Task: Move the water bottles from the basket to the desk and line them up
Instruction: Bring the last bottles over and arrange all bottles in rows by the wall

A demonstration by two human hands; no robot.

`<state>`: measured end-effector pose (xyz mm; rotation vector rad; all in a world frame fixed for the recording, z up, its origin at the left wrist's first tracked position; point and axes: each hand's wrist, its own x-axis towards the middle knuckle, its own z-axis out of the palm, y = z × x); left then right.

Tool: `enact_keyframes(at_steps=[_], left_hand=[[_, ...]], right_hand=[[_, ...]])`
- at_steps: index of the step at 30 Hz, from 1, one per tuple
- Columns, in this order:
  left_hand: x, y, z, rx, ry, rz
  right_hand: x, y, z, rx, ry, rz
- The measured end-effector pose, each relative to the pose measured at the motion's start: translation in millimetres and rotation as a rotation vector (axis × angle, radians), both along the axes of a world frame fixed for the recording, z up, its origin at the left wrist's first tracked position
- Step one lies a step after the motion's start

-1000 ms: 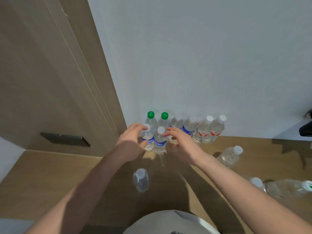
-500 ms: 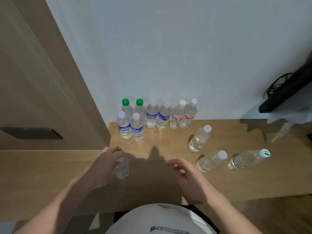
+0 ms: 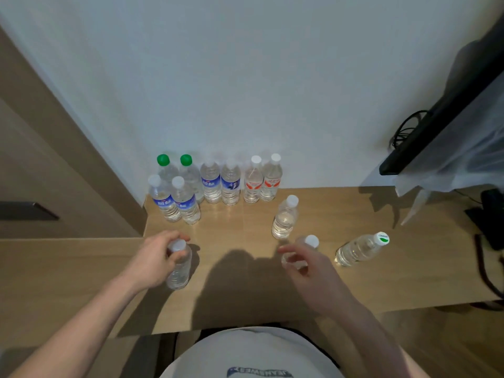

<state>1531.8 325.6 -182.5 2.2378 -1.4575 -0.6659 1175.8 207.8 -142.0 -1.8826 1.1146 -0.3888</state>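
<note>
Clear water bottles on a wooden desk, with a hand at a bottle on each side.

The desk (image 3: 327,282) meets a pale wall; against it stands a row of six upright bottles (image 3: 221,181), two green-capped, two blue-labelled, two red-labelled, with two more blue-labelled bottles (image 3: 176,200) just in front at the left end. Three label-less ones stand apart: a white-capped bottle (image 3: 285,218) mid-desk, a green-marked bottle (image 3: 360,249) to the right, and the left bottle (image 3: 180,266), whose neck the left hand (image 3: 154,257) grips with curled fingers. The right hand (image 3: 308,271) curls loosely around the right bottle (image 3: 305,252); whether the fingers touch it is unclear, since the hand hides most of the bottle. No basket shows.
</note>
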Motion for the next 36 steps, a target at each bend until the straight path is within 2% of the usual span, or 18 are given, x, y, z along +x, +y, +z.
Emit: enact_keyframes(at_steps=[3,10,14,20,28,36], left_hand=[[-15,-8,4,0.043,0.078,0.102],[-49,-4,10,-0.053,0.054,0.370],[-70,-8,18,-0.130,0.065,0.436],[-104,-36,39,-0.210,0.032,0.442],[-118,-62,62,-0.205,-0.065,0.389],[-104,-91,72,-0.162,-0.106,0.347]], right_hand=[[-20,-23,6,-0.023,0.025,0.010],[-49,-77,13,-0.106,0.103,0.092],[-57,-100,7,-0.113,0.067,0.187],[-54,-121,-4,-0.133,0.330,0.388],[2,-165,7,-0.219,0.321,0.318],[48,-175,-13,-0.225,0.485,0.376]])
